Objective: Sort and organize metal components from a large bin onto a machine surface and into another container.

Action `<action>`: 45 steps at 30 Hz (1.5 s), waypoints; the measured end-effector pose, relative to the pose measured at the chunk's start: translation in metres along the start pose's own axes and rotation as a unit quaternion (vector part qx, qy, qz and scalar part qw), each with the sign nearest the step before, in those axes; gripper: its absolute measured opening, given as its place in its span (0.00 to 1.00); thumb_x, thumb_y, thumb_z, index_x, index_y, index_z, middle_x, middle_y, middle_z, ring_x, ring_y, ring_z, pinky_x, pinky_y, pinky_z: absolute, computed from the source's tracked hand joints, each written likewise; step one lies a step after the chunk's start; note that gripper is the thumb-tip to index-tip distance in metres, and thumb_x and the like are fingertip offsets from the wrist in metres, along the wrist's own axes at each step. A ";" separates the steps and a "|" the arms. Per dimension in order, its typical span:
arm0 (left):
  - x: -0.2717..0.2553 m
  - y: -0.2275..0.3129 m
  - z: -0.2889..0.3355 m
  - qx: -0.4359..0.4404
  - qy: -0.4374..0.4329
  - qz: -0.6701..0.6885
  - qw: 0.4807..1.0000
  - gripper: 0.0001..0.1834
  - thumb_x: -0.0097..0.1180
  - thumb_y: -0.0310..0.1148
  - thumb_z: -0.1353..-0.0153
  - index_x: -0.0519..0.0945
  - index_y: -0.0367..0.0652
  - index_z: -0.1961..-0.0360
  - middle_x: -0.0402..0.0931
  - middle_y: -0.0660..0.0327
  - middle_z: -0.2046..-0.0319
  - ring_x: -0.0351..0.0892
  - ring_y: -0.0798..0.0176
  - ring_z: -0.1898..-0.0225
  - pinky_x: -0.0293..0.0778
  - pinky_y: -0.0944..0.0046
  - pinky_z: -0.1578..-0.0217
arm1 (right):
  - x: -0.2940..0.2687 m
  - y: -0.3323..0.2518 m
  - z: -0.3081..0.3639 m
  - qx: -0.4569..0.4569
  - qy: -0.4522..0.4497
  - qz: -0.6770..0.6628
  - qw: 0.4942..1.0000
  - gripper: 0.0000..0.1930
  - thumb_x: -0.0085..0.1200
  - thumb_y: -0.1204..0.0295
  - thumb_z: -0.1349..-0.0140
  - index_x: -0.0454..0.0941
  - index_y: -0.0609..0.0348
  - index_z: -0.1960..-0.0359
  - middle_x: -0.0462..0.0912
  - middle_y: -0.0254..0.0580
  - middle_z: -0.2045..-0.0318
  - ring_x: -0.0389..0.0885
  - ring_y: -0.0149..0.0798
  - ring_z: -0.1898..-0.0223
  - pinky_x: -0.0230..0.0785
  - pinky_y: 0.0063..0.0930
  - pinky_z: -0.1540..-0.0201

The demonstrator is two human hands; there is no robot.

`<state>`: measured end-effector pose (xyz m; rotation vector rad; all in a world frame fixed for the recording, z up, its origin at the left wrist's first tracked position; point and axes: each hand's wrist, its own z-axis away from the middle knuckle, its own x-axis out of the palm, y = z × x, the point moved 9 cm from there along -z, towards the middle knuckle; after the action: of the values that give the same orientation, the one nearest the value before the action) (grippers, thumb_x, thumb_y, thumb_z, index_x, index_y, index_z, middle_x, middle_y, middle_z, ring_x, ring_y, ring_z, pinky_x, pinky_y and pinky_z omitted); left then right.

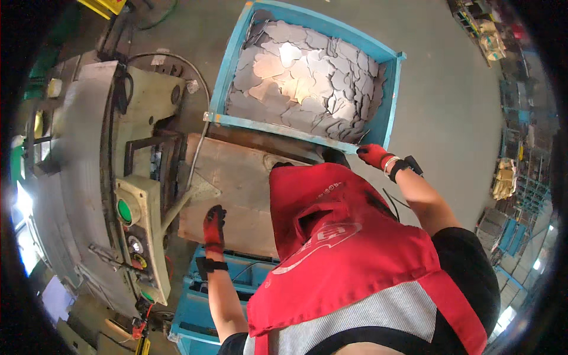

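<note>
In the head view, the right hand [374,156] is reaching forward and out to the person's right, its fingertips meeting the near right corner of the blue bin [389,100]. The forearm is slanting up and inward from the bent elbow, with the wrist coming in over the rim. Whether the fingers are clamping on the edge or only resting there, I cannot tell; the hand is perhaps using the corner as a handhold.

The bin is standing in front of the person, beyond the brown board [236,189], and is holding a wide heap of flat metal pieces [296,71]. Its high walls are probably keeping the loose pieces from sliding out.

The left hand [214,225] is hanging over the near left part of the board, fingers pointing forward, slightly apart and gripping nothing visible. Its forearm is rising almost straight from the lower edge. Whether it is touching the board is unclear.

The control box [148,219] is standing left of that hand, its green button facing upward, likely so placed for easy reach. A blue crate [195,307] is sitting below the board, beside the left forearm.
</note>
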<state>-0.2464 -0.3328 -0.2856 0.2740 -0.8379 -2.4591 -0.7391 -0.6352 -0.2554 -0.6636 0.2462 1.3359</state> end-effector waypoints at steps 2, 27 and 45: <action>0.006 -0.001 -0.022 -0.003 0.008 0.023 1.000 0.18 0.52 0.40 0.44 0.73 0.45 0.53 0.76 0.63 0.61 0.73 0.71 0.64 0.65 0.69 0.66 | -0.003 0.011 -0.014 0.019 0.011 -0.020 1.000 0.15 0.51 0.63 0.46 0.77 0.57 0.59 0.77 0.37 0.79 0.73 0.30 0.81 0.66 0.26 0.75; 0.301 -0.016 -0.280 -0.017 0.509 -0.367 0.779 0.56 0.59 0.52 0.57 0.39 0.36 0.37 0.57 0.35 0.48 0.67 0.36 0.52 0.66 0.46 0.52 | 0.060 0.221 -0.316 -0.062 0.056 0.229 0.970 0.42 0.56 0.63 0.54 0.48 0.50 0.37 0.59 0.44 0.40 0.56 0.51 0.39 0.53 0.42 0.40; 0.298 -0.024 -0.280 0.037 0.540 -0.298 0.786 0.53 0.64 0.42 0.58 0.44 0.34 0.38 0.59 0.39 0.47 0.68 0.40 0.51 0.65 0.48 0.50 | 0.111 0.253 -0.352 -0.135 -0.001 0.084 0.987 0.35 0.62 0.59 0.59 0.63 0.55 0.48 0.72 0.53 0.55 0.69 0.52 0.51 0.62 0.39 0.49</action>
<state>-0.4111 -0.6197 -0.5276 1.9900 -0.3126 -2.1488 -0.8813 -0.7257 -0.6701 -0.8841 0.1211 1.5481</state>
